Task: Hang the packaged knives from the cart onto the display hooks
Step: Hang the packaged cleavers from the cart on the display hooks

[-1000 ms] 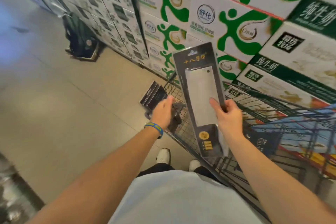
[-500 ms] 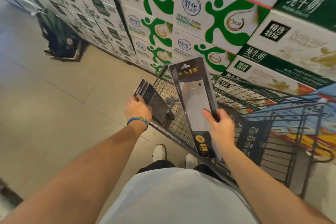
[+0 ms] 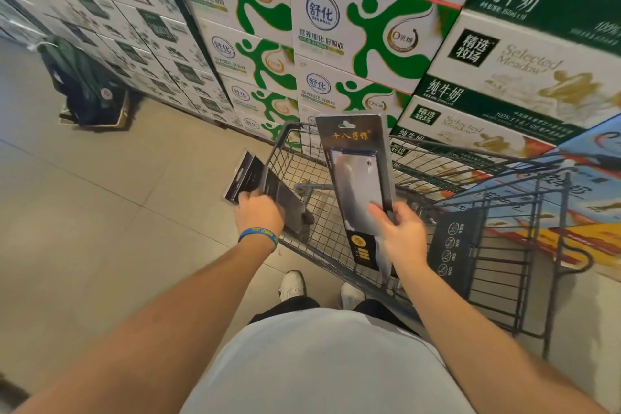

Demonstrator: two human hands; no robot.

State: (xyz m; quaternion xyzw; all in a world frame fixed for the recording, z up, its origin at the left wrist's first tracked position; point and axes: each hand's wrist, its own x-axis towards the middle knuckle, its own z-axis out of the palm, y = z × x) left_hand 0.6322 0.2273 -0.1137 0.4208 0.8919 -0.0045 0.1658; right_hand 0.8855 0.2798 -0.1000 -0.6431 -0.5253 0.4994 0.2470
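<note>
- Packaging on the packaged knife (image 3: pixel 358 185) is a long dark card with a clear blister over a broad cleaver blade; it is held upright above the near left corner of the cart (image 3: pixel 470 245), lifted free of the basket.
- It is pinched at its lower right edge by the right hand (image 3: pixel 401 235), thumb on the blister face and fingers closed behind the card.
- A small stack of further knife packs (image 3: pixel 250 178) is gripped by the left hand (image 3: pixel 260 213), fingers curled over the lower ends, just outside the cart's left rim.
- The pack is judged stiff along its length and fairly heavy for its thickness, since a wide steel blade is carried inside; the weight probably sits low, toward the handle end.
- The blister looks smooth and likely slippery, so a hold across the card edges, not on the plastic face, would be firmer.
- A hang slot (image 3: pixel 346 125) is seen at the top of the card; the upper end should be left free so that it can be threaded onto a hook.
- No display hooks are in view; only stacked milk cartons (image 3: pixel 363 30) are seen behind the cart, so hanging is judged not yet begun.
</note>
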